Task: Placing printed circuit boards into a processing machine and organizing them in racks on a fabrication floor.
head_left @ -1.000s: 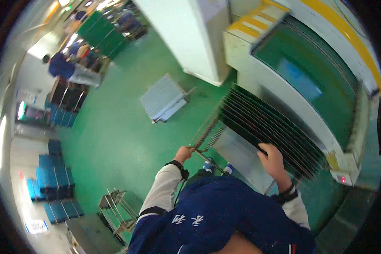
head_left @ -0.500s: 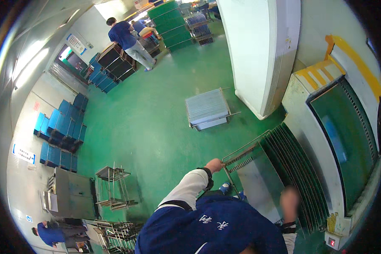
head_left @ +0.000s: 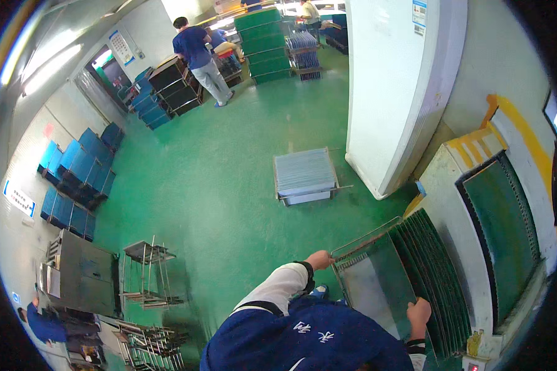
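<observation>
A wire rack [head_left: 366, 230] stands upright on the floor in front of me, filled on its right side with several thin green panels [head_left: 439, 278]. My left hand [head_left: 319, 260] is closed round the rack's upper left corner. My right hand [head_left: 419, 311] has its fingers curled on the near edge of the leftmost green panel [head_left: 391, 266], which stands a little apart from the packed ones. Left of that panel, a pale sheet-like surface [head_left: 366, 290] shows inside the rack.
A machine [head_left: 436, 179] with a green-faced opening stands close on the right, beside a white pillar [head_left: 384, 93]. Ahead on the floor sits a rack of pale panels [head_left: 304, 173]. Metal stands [head_left: 148, 272] and blue racks [head_left: 83, 167] line the left. A co-worker [head_left: 198, 55] stands far off.
My right hand, blurred earlier, now rests sharply on the leftmost panel's edge. That panel shows more broadly, farther from the others. My left hand stays on the rack; the whole view has shifted slightly.
</observation>
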The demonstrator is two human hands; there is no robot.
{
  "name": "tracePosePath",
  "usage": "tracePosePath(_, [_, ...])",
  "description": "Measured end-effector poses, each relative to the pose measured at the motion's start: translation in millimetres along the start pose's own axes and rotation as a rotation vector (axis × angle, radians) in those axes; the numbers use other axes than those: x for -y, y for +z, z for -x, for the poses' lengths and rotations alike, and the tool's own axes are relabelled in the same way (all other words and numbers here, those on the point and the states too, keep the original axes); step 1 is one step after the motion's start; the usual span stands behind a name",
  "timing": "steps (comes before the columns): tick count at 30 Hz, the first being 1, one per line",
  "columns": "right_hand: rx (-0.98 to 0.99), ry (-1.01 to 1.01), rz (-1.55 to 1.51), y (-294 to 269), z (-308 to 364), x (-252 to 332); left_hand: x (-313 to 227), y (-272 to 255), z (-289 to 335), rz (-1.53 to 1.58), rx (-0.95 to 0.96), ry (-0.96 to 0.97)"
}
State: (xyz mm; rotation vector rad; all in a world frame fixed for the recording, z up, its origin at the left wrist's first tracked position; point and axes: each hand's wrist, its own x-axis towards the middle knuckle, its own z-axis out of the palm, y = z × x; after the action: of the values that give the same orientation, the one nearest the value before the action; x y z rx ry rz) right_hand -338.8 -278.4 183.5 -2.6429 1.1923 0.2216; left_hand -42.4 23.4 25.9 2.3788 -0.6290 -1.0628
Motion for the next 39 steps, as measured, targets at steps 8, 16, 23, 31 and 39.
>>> tracePosePath(8, [0.046, 0.089, -0.036, -2.5, 1.9, 3.5, -16.0, -17.2, 19.4, 0.089, 0.056, -0.004])
tracePosePath(16, [0.023, 0.064, 0.012, -7.3, -0.7, 11.8, 11.8, -0.5, -6.3, 0.065, 0.007, 0.063])
tracePosePath(23, [0.003, 0.101, 0.012, -0.4, 3.6, 13.2, 8.5, -6.9, -4.1, 0.039, 0.058, 0.087])
tracePosePath(31, [-0.055, 0.145, 0.036, 2.9, -0.7, 9.6, -3.5, -20.9, 8.4, 0.041, 0.115, 0.042])
tracePosePath(39, [-0.075, 0.166, 0.070, -3.8, 0.1, 13.7, 8.3, -5.6, 0.6, 0.057, 0.042, 0.142])
